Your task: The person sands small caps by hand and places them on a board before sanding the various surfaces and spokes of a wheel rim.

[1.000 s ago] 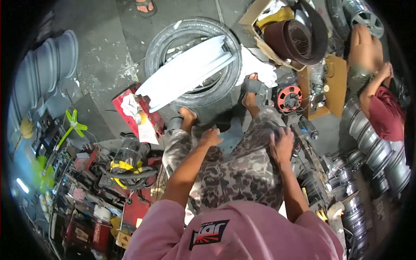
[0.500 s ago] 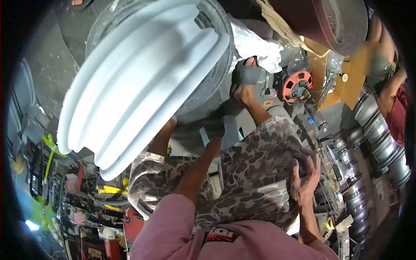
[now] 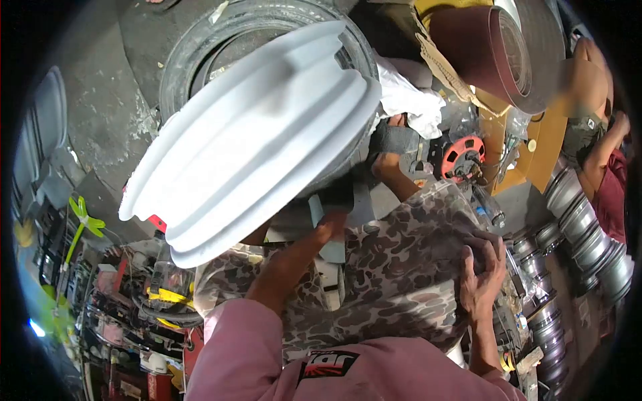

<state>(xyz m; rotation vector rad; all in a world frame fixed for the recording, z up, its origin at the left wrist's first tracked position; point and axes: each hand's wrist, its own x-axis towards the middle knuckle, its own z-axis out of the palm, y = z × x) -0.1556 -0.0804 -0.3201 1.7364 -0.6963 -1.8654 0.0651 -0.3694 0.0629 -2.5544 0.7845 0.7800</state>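
Observation:
A white wheel rim (image 3: 247, 144) leans tilted on a black tyre (image 3: 184, 63) in front of my knees. My left hand (image 3: 329, 228) is low between my legs, below the rim's lower right edge. It is closed on a thin light-grey sheet (image 3: 333, 252) that looks like sandpaper; shadow hides most of the fingers. My right hand (image 3: 483, 273) rests on my right knee over the camouflage trousers (image 3: 401, 260), its fingers spread and holding nothing.
A red cable reel (image 3: 463, 159), a cardboard box (image 3: 535, 150) and a big brown roll (image 3: 468, 50) stand ahead right. Metal rims (image 3: 578, 207) are stacked at the right, near another person's arm (image 3: 602, 147). Tools and yellow parts (image 3: 170, 294) crowd the left.
The whole view has shifted, so the rim appears lower and further right, with more tyre visible behind it. More of the grey sheet shows below my left hand. My right hand stays on the knee.

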